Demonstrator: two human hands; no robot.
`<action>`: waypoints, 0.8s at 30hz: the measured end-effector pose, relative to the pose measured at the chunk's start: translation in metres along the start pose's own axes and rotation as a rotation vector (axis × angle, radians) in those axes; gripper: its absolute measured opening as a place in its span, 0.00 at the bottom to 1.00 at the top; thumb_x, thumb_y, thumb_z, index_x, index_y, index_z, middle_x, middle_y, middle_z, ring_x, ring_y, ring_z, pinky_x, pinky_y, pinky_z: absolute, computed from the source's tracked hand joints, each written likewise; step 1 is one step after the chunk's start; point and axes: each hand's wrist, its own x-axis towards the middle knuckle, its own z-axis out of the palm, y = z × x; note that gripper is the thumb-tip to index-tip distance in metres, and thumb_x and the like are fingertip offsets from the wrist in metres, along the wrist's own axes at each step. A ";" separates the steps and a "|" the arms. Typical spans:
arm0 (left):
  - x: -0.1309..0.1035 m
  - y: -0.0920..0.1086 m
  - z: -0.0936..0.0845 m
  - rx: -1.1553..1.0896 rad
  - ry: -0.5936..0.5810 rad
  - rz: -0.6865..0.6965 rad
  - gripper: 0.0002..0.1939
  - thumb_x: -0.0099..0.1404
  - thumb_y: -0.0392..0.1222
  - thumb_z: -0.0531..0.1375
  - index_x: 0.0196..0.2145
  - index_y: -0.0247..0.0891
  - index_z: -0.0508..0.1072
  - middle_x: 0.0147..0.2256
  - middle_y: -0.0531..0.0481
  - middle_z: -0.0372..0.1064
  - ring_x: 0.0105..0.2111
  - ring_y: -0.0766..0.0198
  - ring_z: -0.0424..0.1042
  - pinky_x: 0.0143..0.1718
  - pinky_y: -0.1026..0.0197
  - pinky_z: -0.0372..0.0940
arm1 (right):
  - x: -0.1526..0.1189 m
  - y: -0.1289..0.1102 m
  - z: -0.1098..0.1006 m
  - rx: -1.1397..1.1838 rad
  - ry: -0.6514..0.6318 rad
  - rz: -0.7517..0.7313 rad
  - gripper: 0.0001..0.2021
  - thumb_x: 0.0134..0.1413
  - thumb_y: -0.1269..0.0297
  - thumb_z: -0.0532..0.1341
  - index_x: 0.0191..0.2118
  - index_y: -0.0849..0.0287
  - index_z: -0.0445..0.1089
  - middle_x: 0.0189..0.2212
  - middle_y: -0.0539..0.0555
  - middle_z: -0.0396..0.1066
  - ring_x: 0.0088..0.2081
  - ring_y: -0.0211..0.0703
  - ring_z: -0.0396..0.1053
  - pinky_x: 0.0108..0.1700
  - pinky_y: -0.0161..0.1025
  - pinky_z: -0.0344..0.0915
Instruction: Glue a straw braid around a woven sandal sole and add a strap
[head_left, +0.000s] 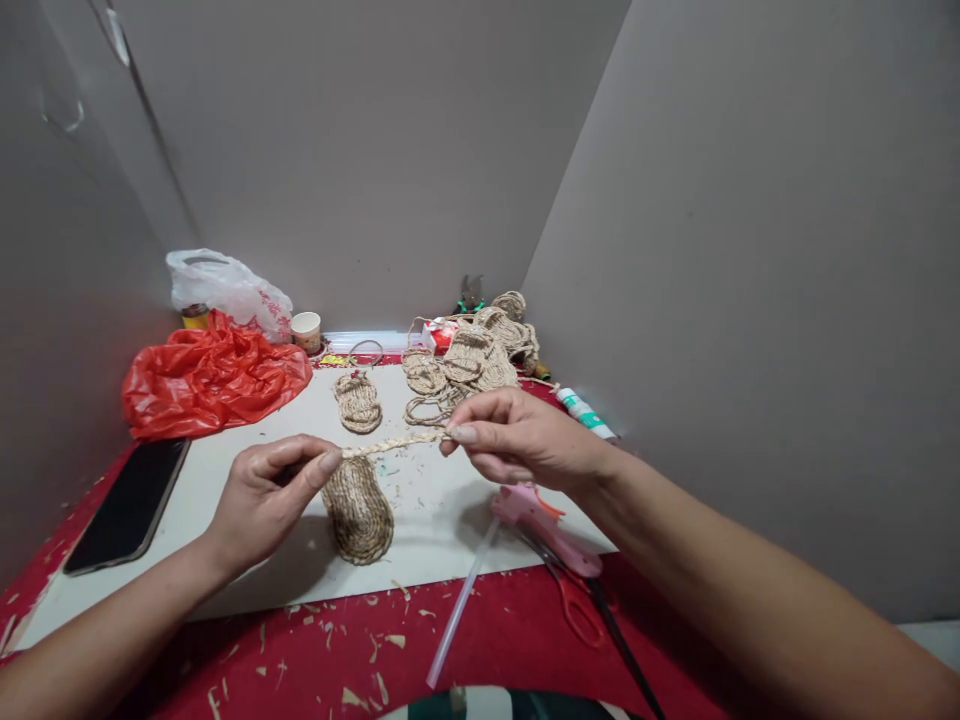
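A short braided straw cord is stretched between my hands above a white board. My left hand pinches its left end between thumb and forefinger. The right end is pinched in my right hand. Just below the cord, beside my left fingertips, lies a woven straw sole. Beyond it rests a small woven straw slipper. More woven straw pieces and coiled cord are heaped behind my right hand.
Red plastic bag, white bag, paper cup and black phone are at the left. A pink glue gun, clear glue stick and red-handled scissors lie below my right forearm. Straw scraps litter the red cloth.
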 end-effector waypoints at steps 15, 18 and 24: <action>-0.004 0.034 0.000 -0.074 -0.335 -0.268 0.22 0.62 0.50 0.59 0.51 0.40 0.71 0.45 0.44 0.74 0.45 0.56 0.71 0.46 0.58 0.65 | -0.011 0.007 0.031 -0.442 -0.098 -0.080 0.04 0.63 0.66 0.52 0.42 0.58 0.57 0.28 0.49 0.70 0.23 0.30 0.61 0.27 0.29 0.61; -0.005 0.048 0.017 -0.281 -0.430 -0.328 0.18 0.63 0.49 0.58 0.47 0.38 0.73 0.34 0.47 0.74 0.31 0.64 0.69 0.34 0.63 0.65 | -0.009 0.014 0.035 -0.449 0.004 -0.159 0.04 0.60 0.66 0.56 0.36 0.59 0.59 0.24 0.47 0.69 0.22 0.30 0.62 0.27 0.30 0.61; 0.006 0.051 0.030 -0.367 -0.271 -0.428 0.15 0.58 0.50 0.63 0.31 0.33 0.75 0.18 0.59 0.54 0.18 0.75 0.47 0.18 0.69 0.45 | -0.022 0.007 0.014 -0.649 0.168 -0.317 0.11 0.55 0.65 0.61 0.44 0.60 0.67 0.30 0.51 0.73 0.26 0.35 0.68 0.30 0.34 0.66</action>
